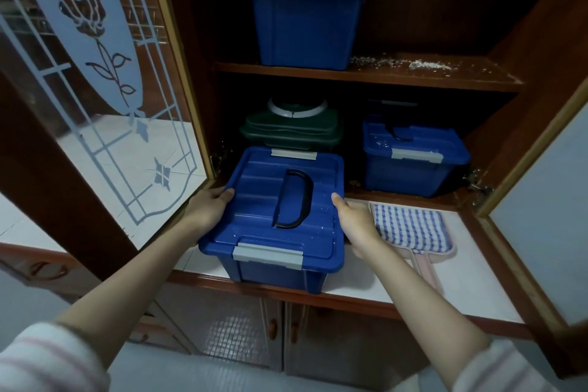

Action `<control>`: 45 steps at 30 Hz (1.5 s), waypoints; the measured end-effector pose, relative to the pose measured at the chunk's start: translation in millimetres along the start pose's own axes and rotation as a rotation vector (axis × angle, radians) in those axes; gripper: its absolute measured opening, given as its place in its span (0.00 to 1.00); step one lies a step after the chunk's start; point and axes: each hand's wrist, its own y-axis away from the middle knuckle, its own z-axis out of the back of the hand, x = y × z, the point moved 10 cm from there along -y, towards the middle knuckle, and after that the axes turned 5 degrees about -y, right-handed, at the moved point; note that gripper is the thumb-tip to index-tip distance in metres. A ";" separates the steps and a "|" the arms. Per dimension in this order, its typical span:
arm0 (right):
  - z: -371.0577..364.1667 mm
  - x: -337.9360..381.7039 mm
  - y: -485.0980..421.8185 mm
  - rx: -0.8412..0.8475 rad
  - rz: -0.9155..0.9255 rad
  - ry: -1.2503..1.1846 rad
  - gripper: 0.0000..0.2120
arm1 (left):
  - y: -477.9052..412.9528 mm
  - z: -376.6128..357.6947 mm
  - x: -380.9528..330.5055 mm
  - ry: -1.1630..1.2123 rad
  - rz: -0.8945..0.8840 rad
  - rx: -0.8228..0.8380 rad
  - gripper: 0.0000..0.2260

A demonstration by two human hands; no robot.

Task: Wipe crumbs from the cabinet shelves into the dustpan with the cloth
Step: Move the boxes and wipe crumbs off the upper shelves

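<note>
Blue box point(273, 213), counter point(461, 289) edge, near dustpan point(424, 270)

Dark red-brown wooden cabinet point(445, 9), both doors swung open. Left door point(95, 79): wood frame, gold-trimmed edge, glass pane with a frosted oval, rose motif and line pattern; pale tiled floor point(133, 149) shows through the clear parts. Right door point(547, 200): plain pale panel in the same frame, metal hinge point(477, 183) at the jamb. Upper shelf point(318, 71) is the same wood, glossy front edge. Below the opening, a white ledge point(477, 283) with wood edging. Under it, two pale lower cupboard doors point(229, 328) with reddish knobs point(272, 329) meeting at the centre; drawer front with a handle point(47, 267) at far left. Light is dim and bluish, and the cabinet's interior is near black at the back.
</note>
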 end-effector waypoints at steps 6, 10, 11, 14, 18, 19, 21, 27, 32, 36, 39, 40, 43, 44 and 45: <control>4.2 5.0 4.2 -0.039 0.051 0.051 0.22 | 4.4 1.5 -1.3 -0.007 -0.019 -0.004 0.20; 3.1 11.0 2.5 -0.025 0.081 0.093 0.23 | 5.8 4.8 -4.7 -0.057 -0.011 -0.039 0.20; 2.7 11.0 2.5 -0.016 0.084 0.118 0.23 | 6.2 5.2 -3.9 -0.064 -0.004 -0.045 0.20; 2.7 13.2 -1.4 0.016 0.111 0.184 0.22 | 6.9 6.2 -4.5 -0.089 0.003 -0.049 0.21; 0.9 13.8 -4.1 0.093 0.079 0.243 0.22 | 10.6 8.5 -4.4 -0.139 0.011 -0.067 0.19; 1.2 14.4 -4.8 0.115 0.064 0.290 0.21 | 11.7 8.8 -4.1 -0.151 0.014 -0.070 0.19; 4.8 18.7 -3.5 0.154 0.026 0.405 0.20 | 15.1 9.1 -4.7 -0.165 0.016 -0.077 0.19; 19.9 32.8 -2.6 0.208 -0.076 0.418 0.23 | 17.5 9.0 -11.1 -0.201 -0.013 -0.108 0.18; -4.5 19.4 -4.1 0.280 0.019 0.499 0.18 | 16.6 9.6 -12.3 -0.223 -0.040 -0.125 0.18; -6.8 23.0 -6.5 0.292 0.012 0.509 0.22 | 13.6 11.4 -11.4 -0.237 -0.054 -0.147 0.18; -6.5 18.9 -2.8 0.365 -0.124 0.554 0.26 | 14.3 12.3 -9.7 -0.279 -0.038 -0.161 0.18; -5.9 18.0 -1.6 0.401 -0.182 0.589 0.26 | 13.0 13.8 -9.8 -0.352 -0.020 -0.162 0.18; 1.0 61.4 -15.9 0.361 -0.076 0.616 0.26 | 14.3 32.4 -46.8 -0.620 -0.053 -0.255 0.18; 6.3 91.6 -24.4 0.293 0.021 0.544 0.25 | 14.8 42.3 -74.3 -0.594 -0.118 -0.317 0.19; 13.4 123.4 -33.3 0.212 0.117 0.446 0.24 | 14.9 51.7 -103.9 -0.518 -0.191 -0.370 0.19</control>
